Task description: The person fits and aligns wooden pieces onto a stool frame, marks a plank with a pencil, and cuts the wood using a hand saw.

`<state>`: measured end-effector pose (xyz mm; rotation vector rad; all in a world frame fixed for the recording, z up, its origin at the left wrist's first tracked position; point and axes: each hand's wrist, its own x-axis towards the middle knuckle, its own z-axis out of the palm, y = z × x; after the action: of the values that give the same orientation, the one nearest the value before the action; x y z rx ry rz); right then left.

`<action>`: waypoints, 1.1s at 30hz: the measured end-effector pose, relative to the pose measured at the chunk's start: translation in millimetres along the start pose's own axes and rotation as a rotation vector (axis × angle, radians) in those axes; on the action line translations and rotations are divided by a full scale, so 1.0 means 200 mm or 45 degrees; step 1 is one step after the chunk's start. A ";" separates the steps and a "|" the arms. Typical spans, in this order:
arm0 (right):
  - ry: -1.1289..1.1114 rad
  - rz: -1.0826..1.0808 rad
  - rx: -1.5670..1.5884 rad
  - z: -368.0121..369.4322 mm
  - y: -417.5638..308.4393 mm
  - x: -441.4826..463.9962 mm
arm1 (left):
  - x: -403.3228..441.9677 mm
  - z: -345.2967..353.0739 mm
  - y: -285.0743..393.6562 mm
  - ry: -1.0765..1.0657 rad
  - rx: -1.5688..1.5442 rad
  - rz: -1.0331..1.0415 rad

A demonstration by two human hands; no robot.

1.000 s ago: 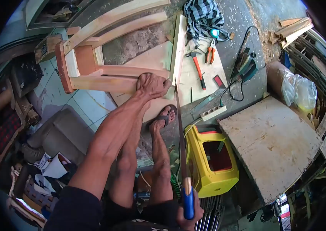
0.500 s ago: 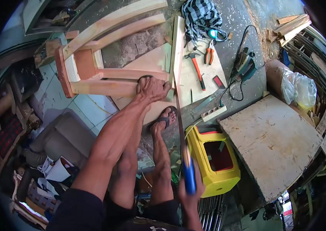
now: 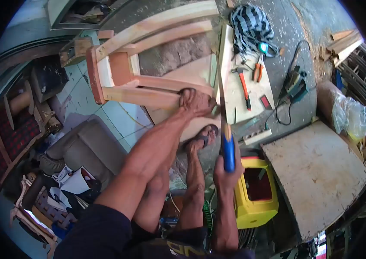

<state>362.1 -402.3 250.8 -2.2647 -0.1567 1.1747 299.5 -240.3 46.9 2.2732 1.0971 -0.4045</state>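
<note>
My left hand [image 3: 197, 103] is closed over the end of a curved rail of the wooden frame [image 3: 135, 96], which lies on a board on the floor. My right hand [image 3: 227, 172] grips the blue-and-tan handle of a handsaw [image 3: 229, 151]. The narrow saw blade [image 3: 222, 103] points away from me, close beside the rail ends and my left hand. Whether its teeth touch the wood cannot be made out. Just past the blade lies a long pale wood strip [image 3: 224, 56]. A sandalled foot [image 3: 204, 137] is planted below my left hand.
Right of the blade are a hammer [image 3: 244, 90], pliers [image 3: 257, 72], a corded power tool [image 3: 294, 83] and a power strip [image 3: 257, 137]. A yellow plastic stool [image 3: 256, 216] and a worn board [image 3: 317, 172] stand near my right arm. A checked cloth [image 3: 251, 26] lies farther off.
My right hand has pushed the saw forward, away from my body. My left hand stays on the frame's end. The whole view has shifted, so the scene appears farther right.
</note>
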 end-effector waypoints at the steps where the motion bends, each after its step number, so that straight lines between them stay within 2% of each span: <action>1: 0.020 0.018 -0.018 -0.06 0.01 -0.07 | 0.01 -0.11 0.04 -0.287 -0.007 -0.073; 3: 0.068 -0.194 -0.115 -0.16 0.09 -0.34 | 0.05 -0.11 0.03 -0.274 -0.037 -0.041; 5: 0.016 -0.084 -0.281 -0.40 0.08 -0.82 | 0.02 -0.06 0.02 -0.215 -0.065 -0.027; 7: -0.061 -0.006 -0.338 -0.48 0.01 -0.94 | -0.01 -0.09 0.05 -0.233 -0.067 -0.083; 8: -0.032 -0.044 -0.279 -0.43 -0.01 -0.84 | 0.00 -0.12 0.06 -0.226 -0.051 -0.115; 9: 0.020 -0.096 -0.217 -0.36 -0.01 -0.69 | 0.01 -0.09 0.03 -0.209 -0.039 -0.029; 10: 0.071 -0.176 -0.153 -0.23 0.14 -0.48 | 0.04 -0.12 0.04 -0.198 -0.036 -0.007; 11: 0.051 -0.156 -0.106 -0.13 0.12 -0.25 | 0.04 -0.14 0.05 -0.246 -0.066 -0.033; 12: 0.051 -0.153 -0.111 -0.11 0.11 -0.21 | 0.03 -0.15 0.06 -0.299 -0.104 -0.074; 14: 0.062 -0.188 -0.091 -0.08 0.08 -0.15 | 0.08 -0.11 0.05 -0.198 -0.098 -0.033; 15: 0.014 -0.021 -0.118 -0.18 0.05 -0.33 | 0.09 -0.09 0.02 -0.150 -0.087 -0.023; 16: 0.006 0.023 -0.132 -0.28 0.08 -0.63 | 0.01 -0.05 0.01 -0.141 -0.093 -0.034; 18: 0.087 -0.237 -0.358 -0.45 0.15 -0.95 | 0.05 -0.06 0.03 -0.188 -0.140 -0.117; 20: -0.042 0.113 -0.336 -0.48 0.01 -0.92 | 0.02 -0.07 0.02 -0.249 -0.140 -0.105; 22: 0.065 -0.151 -0.204 -0.27 0.11 -0.50 | 0.05 -0.09 0.04 -0.158 -0.064 -0.036; 24: -0.042 0.015 -0.079 -0.08 0.02 -0.04 | 0.02 -0.07 0.04 -0.013 -0.016 0.003; 25: -0.036 0.056 -0.088 -0.12 0.04 -0.12 | 0.03 -0.02 0.03 -0.117 -0.003 -0.053; 27: -0.004 -0.010 -0.208 -0.18 0.06 -0.26 | 0.06 -0.06 0.05 -0.126 -0.040 -0.008; 29: -0.012 -0.182 -0.189 -0.39 0.10 -0.70 | 0.02 -0.06 0.02 -0.181 -0.056 -0.046; 30: -0.007 -0.174 -0.192 -0.47 0.13 -0.79 | 0.04 -0.06 0.03 -0.188 -0.060 -0.041; 31: -0.042 -0.164 -0.265 -0.52 0.05 -0.84 | 0.02 -0.07 0.04 -0.196 -0.057 -0.048; 33: -0.026 -0.195 -0.214 -0.38 0.11 -0.62 | 0.02 -0.03 0.01 -0.176 0.067 -0.010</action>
<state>342.3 -498.2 360.9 -2.3381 -0.4438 1.1409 303.8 -234.4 51.0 2.2498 1.0369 -0.5905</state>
